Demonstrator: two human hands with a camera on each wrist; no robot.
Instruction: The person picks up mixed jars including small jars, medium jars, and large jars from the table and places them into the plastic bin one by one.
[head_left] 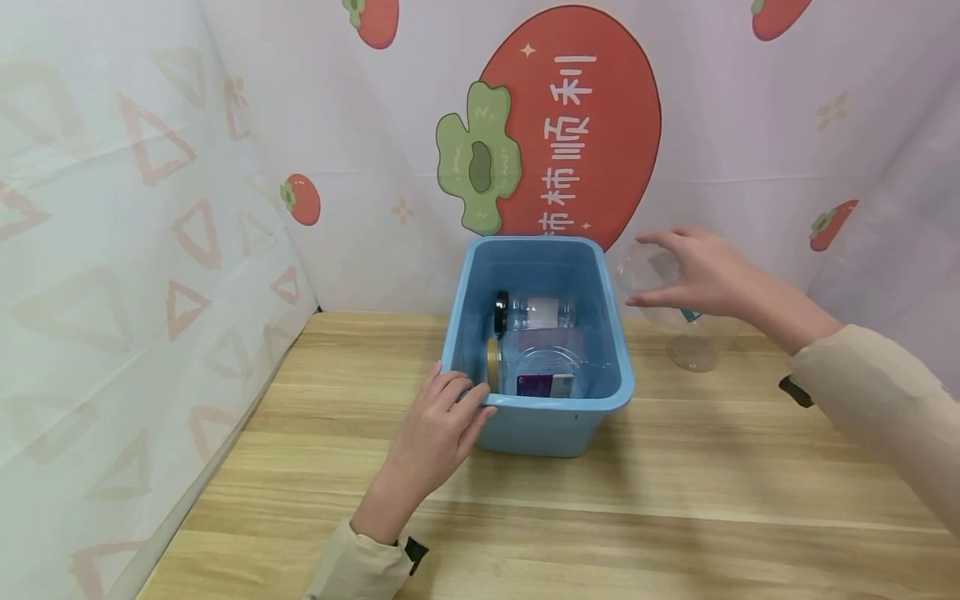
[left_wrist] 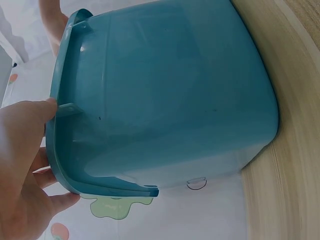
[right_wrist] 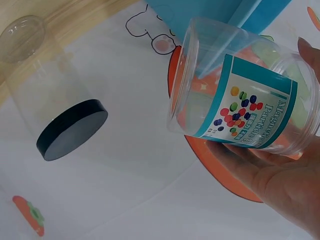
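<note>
A light blue plastic bin (head_left: 540, 429) stands on the wooden table. My left hand (head_left: 438, 421) grips its near left rim; the left wrist view shows the thumb (left_wrist: 49, 107) outside the rim. My right hand (head_left: 697, 271), raised right of the bin, holds a clear plastic jar (right_wrist: 245, 105) tilted on its side, with a teal-edged label showing coloured balls. Its wide end faces the bin in the right wrist view. Below that hand another clear jar (right_wrist: 55, 80) with a black lid (right_wrist: 72, 130) stands on the table; in the head view only its base (head_left: 692, 353) shows plainly.
Inside the bin lie clear jars, one with a black lid (head_left: 501, 313), one with a yellow lid (head_left: 492, 364), and a purple-and-white label (head_left: 543, 385) among them. A white printed curtain (head_left: 360, 250) hangs behind the table (head_left: 337, 358) and along its left side.
</note>
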